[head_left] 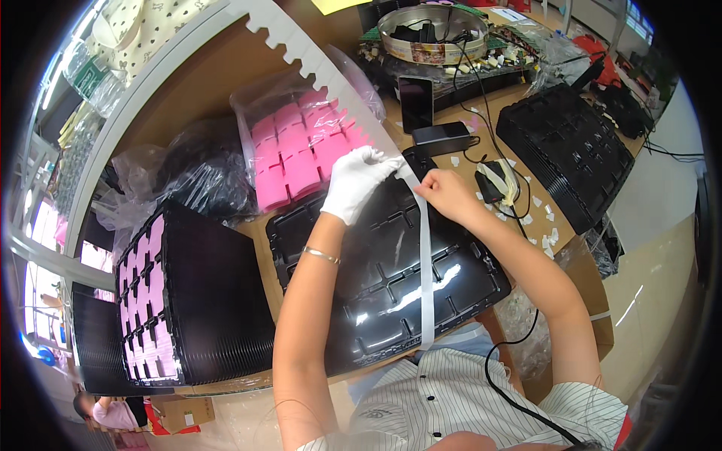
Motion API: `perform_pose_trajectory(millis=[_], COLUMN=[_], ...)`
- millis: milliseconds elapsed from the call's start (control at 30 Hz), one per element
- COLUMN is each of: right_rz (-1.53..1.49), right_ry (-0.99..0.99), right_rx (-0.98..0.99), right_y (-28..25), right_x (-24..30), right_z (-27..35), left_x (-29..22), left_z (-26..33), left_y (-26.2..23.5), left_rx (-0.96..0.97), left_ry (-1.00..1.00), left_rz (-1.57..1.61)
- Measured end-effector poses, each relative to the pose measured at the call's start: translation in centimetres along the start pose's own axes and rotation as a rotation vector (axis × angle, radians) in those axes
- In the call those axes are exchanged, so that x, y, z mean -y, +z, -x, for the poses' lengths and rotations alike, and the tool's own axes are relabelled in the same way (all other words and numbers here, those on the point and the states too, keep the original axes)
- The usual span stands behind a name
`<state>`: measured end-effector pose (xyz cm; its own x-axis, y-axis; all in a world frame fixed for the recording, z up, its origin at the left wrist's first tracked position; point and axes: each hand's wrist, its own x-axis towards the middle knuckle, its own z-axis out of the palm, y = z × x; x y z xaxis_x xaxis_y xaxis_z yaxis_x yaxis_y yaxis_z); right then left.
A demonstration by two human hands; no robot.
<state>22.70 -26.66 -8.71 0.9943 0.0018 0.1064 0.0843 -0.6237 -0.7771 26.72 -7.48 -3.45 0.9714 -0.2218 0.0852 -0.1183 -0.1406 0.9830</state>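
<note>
A black plastic tray (376, 270) with moulded ridges lies in front of me, its glossy surface reflecting light. Down over it, from my hands to its near edge, runs a flat white strip (427, 278), pulled straight. My left hand (353, 183), in a white glove, pinches the strip's upper end beyond the tray's middle. My bare right hand (449, 194) is closed on the strip just to the right and slightly nearer, its fingertips partly hidden.
Pink pieces (297, 150) in clear plastic lie behind the tray. Stacked black trays (218, 293) stand left, and another stack (571, 143) right. A phone (416, 104), a black box (442, 138), cables and white scraps (553, 237) lie beyond; a round tin (432, 34) sits at the back.
</note>
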Motion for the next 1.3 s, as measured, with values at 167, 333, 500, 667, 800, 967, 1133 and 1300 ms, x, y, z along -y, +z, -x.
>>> perform_pose_trajectory(millis=[167, 333, 500, 667, 800, 967, 1133, 1300], right_rz=[0.218, 0.341, 0.514, 0.643, 0.22, -0.919, -0.972, -0.965], right_ry=[0.136, -0.316, -0.619, -0.572, -0.492, 0.121, 0.273, 0.2], right_rx=[0.167, -0.209, -0.124, -0.101, 0.014, 0.303, 0.744, 0.89], right_y=[-0.6, 0.3, 0.0, -0.5, -2.9, -6.4, -1.8, 3.8], right_x=[1.7, -1.1, -1.4, 0.0, 1.4, 2.3, 6.9, 9.5], right_z=[-2.3, -1.5, -1.1, -1.5, 0.0, 6.4, 11.7, 16.9], left_x=[2.9, 3.7, 4.7, 2.3, -0.6, -4.0, -3.4, -2.2], left_z=[-2.1, -3.1, -4.0, -2.6, 0.8, 12.1, 22.5, 27.6], left_y=[0.0, 1.4, 0.7, 2.4, 0.5, -5.5, -5.6, -5.2], left_rx=[-0.018, 0.036, 0.088, 0.018, 0.178, 0.362, 0.32, 0.112], left_ry=[-0.048, 0.005, 0.09, 0.229, -0.002, 0.001, 0.042, -0.048], left_rz=[-0.383, -0.71, -0.922, -0.588, -0.14, -0.547, 0.15, 0.222])
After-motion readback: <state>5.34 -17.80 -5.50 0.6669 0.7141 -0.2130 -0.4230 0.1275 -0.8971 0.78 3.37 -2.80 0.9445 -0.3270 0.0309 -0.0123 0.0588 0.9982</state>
